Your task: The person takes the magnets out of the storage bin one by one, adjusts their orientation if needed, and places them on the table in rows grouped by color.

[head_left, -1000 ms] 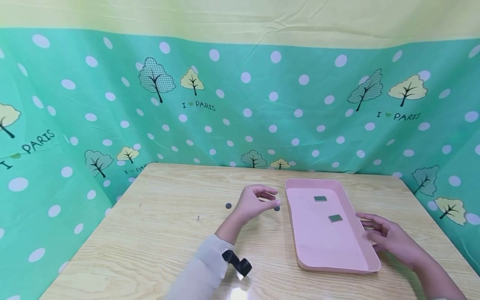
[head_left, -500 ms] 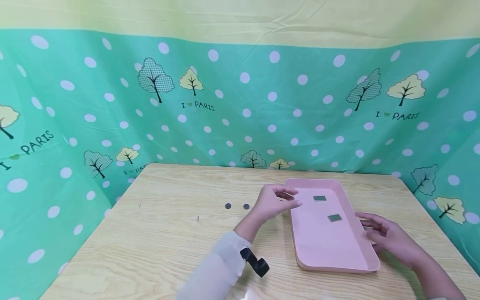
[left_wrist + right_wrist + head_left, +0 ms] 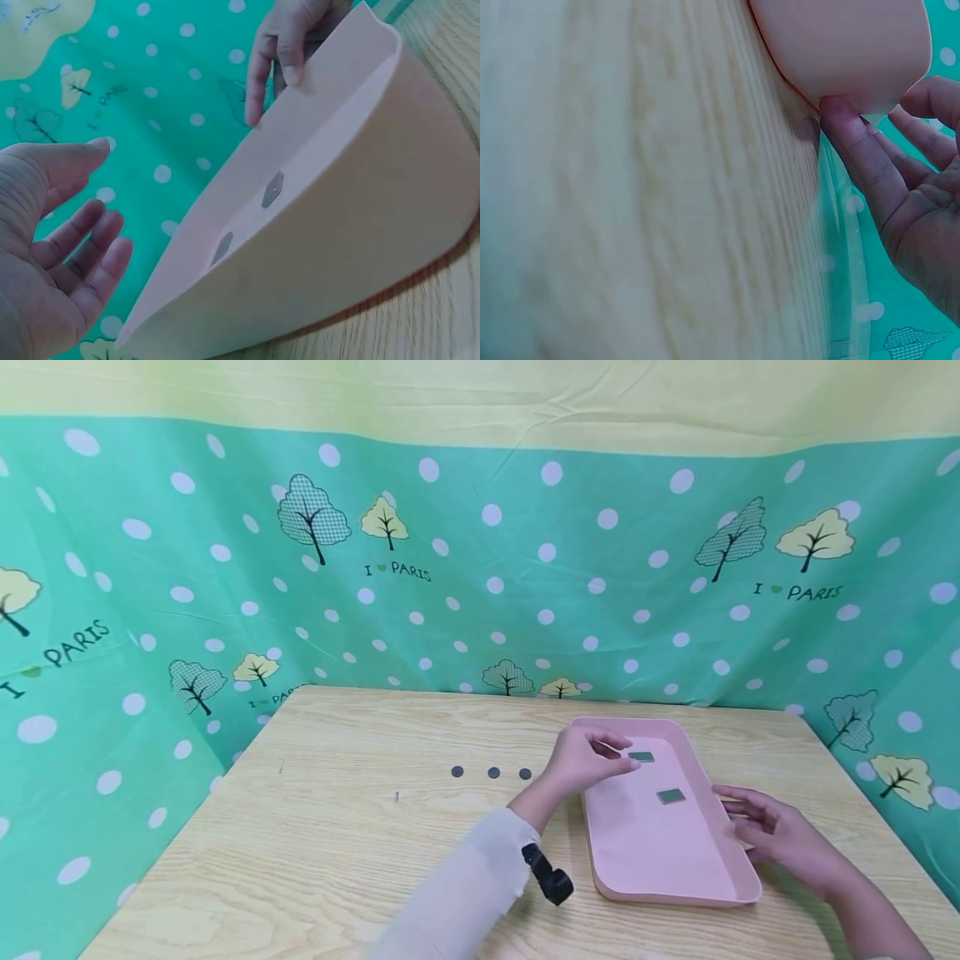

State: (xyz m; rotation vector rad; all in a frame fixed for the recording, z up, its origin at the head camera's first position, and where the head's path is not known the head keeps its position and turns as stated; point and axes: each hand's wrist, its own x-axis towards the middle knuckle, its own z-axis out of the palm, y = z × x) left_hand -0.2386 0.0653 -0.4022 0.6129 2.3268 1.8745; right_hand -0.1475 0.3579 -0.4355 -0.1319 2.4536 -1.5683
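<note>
Over the left wall of the pink tray [image 3: 645, 860], my left hand [image 3: 585, 760] hovers with the thumb and fingers apart and loosely bent. Nothing shows between them in the left wrist view. Two small flat rectangles, green with pale edges, lie in the tray: one [image 3: 671, 796] near the middle, the other [image 3: 641, 757] farther back beside my left fingertips. My right hand [image 3: 783, 839] rests its fingertips against the outside of the tray's right wall; in the right wrist view one finger [image 3: 851, 142] touches the wall low down.
Left of the tray, small dark round discs [image 3: 493, 772] lie in a row on the wooden table [image 3: 337, 877]. A tiny dark mark [image 3: 397, 796] sits nearer the front. A green dotted curtain [image 3: 450, 568] hangs behind the table and at both sides.
My left hand has moved right, from above the table beside the discs to over the tray, uncovering discs behind it. The right hand, tray and rectangles keep their places.
</note>
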